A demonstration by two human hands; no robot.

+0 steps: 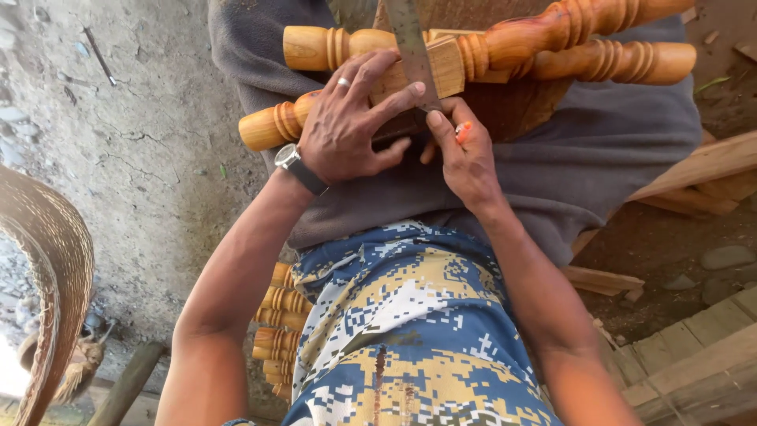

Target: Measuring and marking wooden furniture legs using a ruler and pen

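Turned wooden legs (441, 55) lie on grey cloth (583, 158) far from the body. Left hand (347, 126) presses flat on the square block, fingers spread, steadying a metal ruler (412, 47). Right hand (465, 154) pinches an orange pencil (463, 131) beside it; marking seems in hand, needing a steady ruler.

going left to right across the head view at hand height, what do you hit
woven basket rim → concrete floor → left hand with wristwatch → metal ruler → right hand → grey cloth → wooden planks
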